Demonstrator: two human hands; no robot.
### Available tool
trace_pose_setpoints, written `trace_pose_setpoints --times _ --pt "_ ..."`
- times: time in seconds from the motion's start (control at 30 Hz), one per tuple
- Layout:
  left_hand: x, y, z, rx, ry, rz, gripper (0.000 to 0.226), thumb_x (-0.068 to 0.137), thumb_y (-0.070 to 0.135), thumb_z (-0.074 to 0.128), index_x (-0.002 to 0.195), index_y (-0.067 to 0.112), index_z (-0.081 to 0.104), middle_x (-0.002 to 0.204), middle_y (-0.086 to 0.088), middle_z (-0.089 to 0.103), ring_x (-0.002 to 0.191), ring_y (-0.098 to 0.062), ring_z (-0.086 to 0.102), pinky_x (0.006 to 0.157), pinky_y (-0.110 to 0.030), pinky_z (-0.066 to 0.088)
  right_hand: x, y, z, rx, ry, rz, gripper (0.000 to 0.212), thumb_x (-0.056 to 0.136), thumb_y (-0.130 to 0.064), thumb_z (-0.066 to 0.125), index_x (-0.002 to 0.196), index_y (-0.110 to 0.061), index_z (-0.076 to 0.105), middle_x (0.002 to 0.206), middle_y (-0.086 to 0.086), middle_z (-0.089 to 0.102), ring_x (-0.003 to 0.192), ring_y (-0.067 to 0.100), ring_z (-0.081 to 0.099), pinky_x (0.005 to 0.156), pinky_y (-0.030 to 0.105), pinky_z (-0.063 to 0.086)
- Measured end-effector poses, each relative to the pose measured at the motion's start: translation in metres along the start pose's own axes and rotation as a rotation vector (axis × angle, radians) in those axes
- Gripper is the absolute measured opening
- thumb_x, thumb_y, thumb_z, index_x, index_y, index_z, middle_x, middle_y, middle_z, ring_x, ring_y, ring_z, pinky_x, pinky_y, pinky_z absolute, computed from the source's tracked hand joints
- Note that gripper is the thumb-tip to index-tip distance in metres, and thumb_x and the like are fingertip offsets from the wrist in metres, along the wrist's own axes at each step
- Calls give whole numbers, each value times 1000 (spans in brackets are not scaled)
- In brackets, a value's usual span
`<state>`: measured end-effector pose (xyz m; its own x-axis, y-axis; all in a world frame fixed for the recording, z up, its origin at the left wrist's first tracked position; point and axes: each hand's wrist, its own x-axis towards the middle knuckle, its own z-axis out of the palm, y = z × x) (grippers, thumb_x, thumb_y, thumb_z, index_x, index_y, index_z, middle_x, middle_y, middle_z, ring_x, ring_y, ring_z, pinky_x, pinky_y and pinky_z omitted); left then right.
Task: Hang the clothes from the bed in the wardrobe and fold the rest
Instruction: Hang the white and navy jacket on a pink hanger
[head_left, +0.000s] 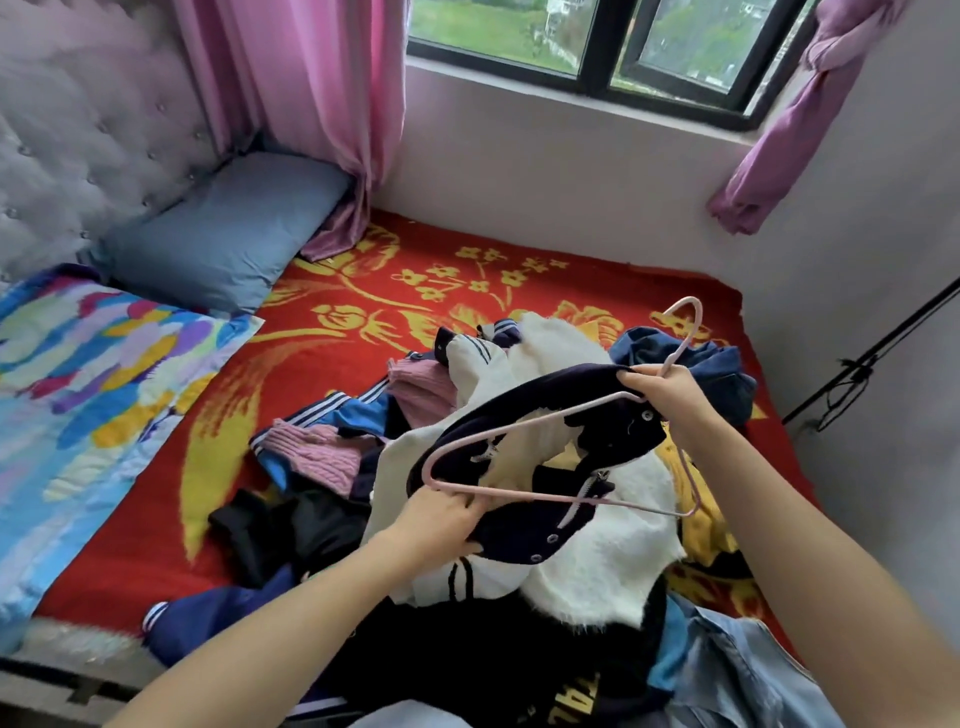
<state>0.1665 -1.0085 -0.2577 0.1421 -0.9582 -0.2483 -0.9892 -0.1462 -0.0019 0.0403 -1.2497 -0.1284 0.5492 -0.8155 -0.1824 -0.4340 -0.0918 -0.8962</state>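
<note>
Presently we log the hanging step as under way, approx. halfway for this one garment. A pink hanger (519, 493) is being worked into a navy-and-white fleece jacket (597, 551), held up over the bed (415, 291) at 5 o'clock of centre. L: the left hand (441, 519), at 6 o'clock, has its fingers curled round the hanger's near corner together w/ the jacket's navy edge. R: the right hand (665, 395), at 3 o'clock, pinches the hanger's neck just below the hook, w/ the navy collar edge against its fingers. We judge neither shoulder seated yet; the next move calls for feeding the hanger ends into the shoulders, then squaring the collar at the hook. Containers: none in view; the wardrobe is out of frame, contents n/a. The rest of the clothes lie in a loose pile (322, 452) on the bed from 6 to 8 o'clock, incl. pink knit, black and blue items, none folded. A blue pillow (223, 234) sits at 10 o'clock.
</note>
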Motion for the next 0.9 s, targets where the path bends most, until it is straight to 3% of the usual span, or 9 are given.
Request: trace_pose_setpoints --times 0.07,0.2,0.33,0.5,0.6,0.7,0.77,0.83,0.9 --pt "1 -15 -6 92 -17 -61 53 95 36 45 143 19 33 133 -7 54 124 -28 47 101 -35 31 0 2 -8 1 24 23 11 87 -7 61 80 -4 69 56 5 62 47 13 59 45 18 47" --pt "-17 -54 -53 138 -21 136 26 96 31 43 109 17 60 109 -2 67 109 -21 58 99 -25 28 4 5 -25 -124 153 -2 20 85 -3 59 92 15 65 72 27 58 67 30 55 66 36 45" --pt "-45 -96 -147 302 431 347 12 59 10 72 60 18 63 58 3 66 59 -14 67 73 -21 51 3 -21 -49 -425 272 -155 16 80 -12 61 73 1 67 70 19 62 72 34 57 72 45 46" --pt "-68 -118 -245 450 818 291 33 78 0 38 68 9 69 67 -6 68 65 -21 69 87 -31 46 5 -81 -78 -315 361 -320 24 76 -5 61 58 -21 63 53 3 59 59 19 57 67 39 46" --pt "-77 -116 -265 465 905 283 36 81 -1 36 75 5 72 76 -8 72 71 -23 70 89 -33 44 3 -101 -85 -115 240 -339 29 74 9 53 79 -15 68 65 3 63 57 12 58 60 23 47" --pt "-79 -114 -255 328 781 311 34 74 6 38 73 8 72 72 -3 71 68 -20 70 82 -30 40 0 -99 -65 -232 122 -301 37 72 15 46 93 -7 67 79 10 65 59 12 55 47 12 43" --pt "-76 -113 -236 284 654 316 27 71 7 45 72 12 71 67 1 69 64 -17 68 78 -25 40 -4 -84 -43 -425 4 -301 39 73 14 48 100 -7 67 96 13 67 77 20 61 62 21 50" --pt "-72 -117 -216 352 438 222 26 75 6 51 88 18 71 82 5 70 82 -14 67 87 -23 40 -8 -66 -18 -681 -140 -343 45 76 10 53 111 -14 68 113 11 66 99 27 62 84 32 50" --pt "-66 -124 -198 437 184 117 34 87 14 46 114 25 62 111 12 64 110 -9 55 100 -19 31 -15 -48 5 -798 -260 -402 50 78 8 54 112 -27 68 117 6 66 96 24 62 85 35 49"
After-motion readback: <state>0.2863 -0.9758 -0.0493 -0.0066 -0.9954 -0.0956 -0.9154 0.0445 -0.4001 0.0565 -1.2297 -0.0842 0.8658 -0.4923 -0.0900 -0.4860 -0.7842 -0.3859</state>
